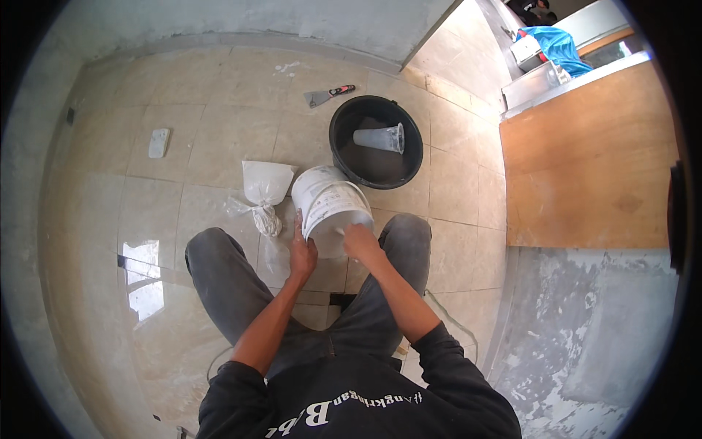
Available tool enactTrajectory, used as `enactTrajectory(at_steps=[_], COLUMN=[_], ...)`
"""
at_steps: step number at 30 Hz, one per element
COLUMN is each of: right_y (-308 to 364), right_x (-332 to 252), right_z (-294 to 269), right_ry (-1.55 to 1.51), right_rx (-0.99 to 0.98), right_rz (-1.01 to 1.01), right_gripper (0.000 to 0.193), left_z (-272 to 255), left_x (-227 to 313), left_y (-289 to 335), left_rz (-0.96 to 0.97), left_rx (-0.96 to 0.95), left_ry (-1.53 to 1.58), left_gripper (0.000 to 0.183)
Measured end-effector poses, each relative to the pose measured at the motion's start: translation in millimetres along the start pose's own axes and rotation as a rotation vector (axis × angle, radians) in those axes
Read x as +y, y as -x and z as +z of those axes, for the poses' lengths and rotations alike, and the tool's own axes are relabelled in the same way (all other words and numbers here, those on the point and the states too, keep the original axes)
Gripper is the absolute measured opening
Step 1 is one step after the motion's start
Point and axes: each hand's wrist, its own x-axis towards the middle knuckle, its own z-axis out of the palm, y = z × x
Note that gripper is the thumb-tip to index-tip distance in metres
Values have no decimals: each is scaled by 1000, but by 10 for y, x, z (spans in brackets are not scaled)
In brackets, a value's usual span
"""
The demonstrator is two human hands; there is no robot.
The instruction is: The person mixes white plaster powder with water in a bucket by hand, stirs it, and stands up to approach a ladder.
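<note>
A white plastic bucket is tilted between my knees, its mouth turned toward me. My left hand grips its rim at the left side, fingers along the outer wall. At the right of the mouth, my right hand is closed; a short pale end, like a handle, shows beside its fingers, and the rest is hidden. Just beyond the bucket stands a black tub with grey powder and a clear plastic cup lying in it. Left of the bucket rests a knotted plastic bag of white powder.
A putty knife lies on the tiles behind the tub. Farther left is a small white block. A wooden panel borders the right side, above a patchy grey surface. A cable runs beside my right leg.
</note>
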Motion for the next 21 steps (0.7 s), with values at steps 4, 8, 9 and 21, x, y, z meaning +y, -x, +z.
enactTrajectory(at_steps=[4, 8, 9, 21], right_y=[-368, -471, -471, 395], right_x=[88, 37, 36, -91], right_z=[372, 541, 553, -82], right_ry=[122, 59, 41, 96], right_rx=[333, 241, 219, -114], right_rz=[-15, -64, -124, -206], right_gripper=[20, 20, 19, 19], left_z=[12, 42, 50, -14], left_x=[93, -36, -73, 104], left_y=[-37, -28, -36, -59], left_rz=[-84, 39, 64, -27], left_rx=[-15, -1, 9, -5], left_ry=[117, -24, -51, 24], left_gripper=[72, 72, 72, 67])
